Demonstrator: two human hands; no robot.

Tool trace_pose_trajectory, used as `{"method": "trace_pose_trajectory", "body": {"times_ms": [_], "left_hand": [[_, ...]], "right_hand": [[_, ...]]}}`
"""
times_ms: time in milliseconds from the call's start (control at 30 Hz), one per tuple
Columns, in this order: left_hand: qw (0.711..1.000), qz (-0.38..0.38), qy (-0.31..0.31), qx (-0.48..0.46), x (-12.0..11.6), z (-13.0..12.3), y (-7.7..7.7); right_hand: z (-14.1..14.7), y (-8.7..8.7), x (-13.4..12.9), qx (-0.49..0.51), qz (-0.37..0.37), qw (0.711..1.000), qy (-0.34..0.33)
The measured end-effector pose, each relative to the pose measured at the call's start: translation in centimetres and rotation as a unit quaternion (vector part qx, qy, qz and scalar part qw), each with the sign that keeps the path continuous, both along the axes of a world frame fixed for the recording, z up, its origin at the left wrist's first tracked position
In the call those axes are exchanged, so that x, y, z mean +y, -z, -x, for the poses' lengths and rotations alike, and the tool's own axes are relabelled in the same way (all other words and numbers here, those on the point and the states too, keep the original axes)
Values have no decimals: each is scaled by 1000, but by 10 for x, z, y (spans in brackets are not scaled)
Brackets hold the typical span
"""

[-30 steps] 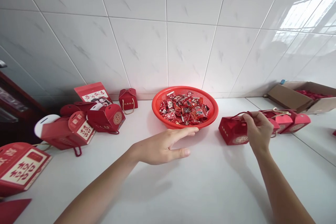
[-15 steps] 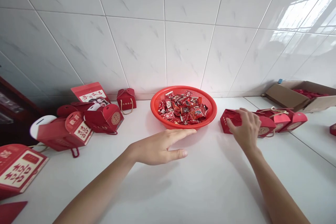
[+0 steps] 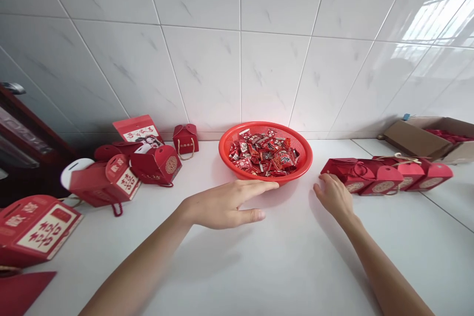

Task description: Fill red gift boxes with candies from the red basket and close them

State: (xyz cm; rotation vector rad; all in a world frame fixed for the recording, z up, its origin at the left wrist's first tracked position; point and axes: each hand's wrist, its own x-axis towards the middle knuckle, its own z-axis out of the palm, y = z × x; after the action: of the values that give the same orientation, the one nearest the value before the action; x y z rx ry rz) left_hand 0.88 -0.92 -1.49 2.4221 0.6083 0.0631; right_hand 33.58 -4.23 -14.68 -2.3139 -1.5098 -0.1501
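My left hand [image 3: 225, 206] hovers over the white tabletop, in front of the red plastic basket [image 3: 226, 162], with its fingers stretched out and thumb apart. It holds nothing. Wrapped candies [image 3: 268, 155] in red wrappers fill the basket. My right hand [image 3: 335, 196] is at the near left corner of a small red gift box [image 3: 342, 167], thumb apart from its bent fingers. The fingertips look to be at the box's edge; contact cannot be made out for sure. A red cord lies on this box, the leftmost of a row of red boxes [image 3: 387, 180].
Red gift boxes [image 3: 107, 185] in several designs stand at the left, with a small one [image 3: 186, 139] near the tiled wall [image 3: 274, 74]. An open cardboard box [image 3: 414, 139] holding red items sits at the far right. Dark furniture [image 3: 29, 153] borders the left side.
My right hand has come down and left from above the row to the near corner of the leftmost box, which now shows more fully. My left hand keeps its pose. The view has shifted slightly left.
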Motion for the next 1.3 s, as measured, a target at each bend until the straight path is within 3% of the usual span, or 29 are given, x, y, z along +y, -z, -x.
{"method": "trace_pose_trajectory", "body": {"times_ms": [200, 367, 600, 833, 933, 1000, 1100, 1300], "left_hand": [[998, -1, -5, -60, 6, 5, -3], [984, 49, -47, -167, 17, 10, 2], [940, -2, -229, -254, 47, 53, 13], [838, -107, -462, -269, 73, 142, -13], [810, -161, -533, -183, 80, 172, -17], [819, -186, -536, -84, 85, 184, -14], [846, -222, -482, 39, 92, 191, -4], [864, -255, -425, 90, 90, 183, -1]], "right_hand": [[-15, -4, -1, 17, 30, 999, 20], [-27, -5, -1, 41, -30, 999, -13], [10, -19, -8, 158, -21, 981, -106], [33, -5, -11, 174, 40, 956, -232], [38, -2, -13, 169, 45, 950, -257], [42, -2, -14, 165, 45, 946, -275], [47, -3, -16, 159, 51, 941, -295], [49, 3, -17, 155, 30, 937, -311]]}}
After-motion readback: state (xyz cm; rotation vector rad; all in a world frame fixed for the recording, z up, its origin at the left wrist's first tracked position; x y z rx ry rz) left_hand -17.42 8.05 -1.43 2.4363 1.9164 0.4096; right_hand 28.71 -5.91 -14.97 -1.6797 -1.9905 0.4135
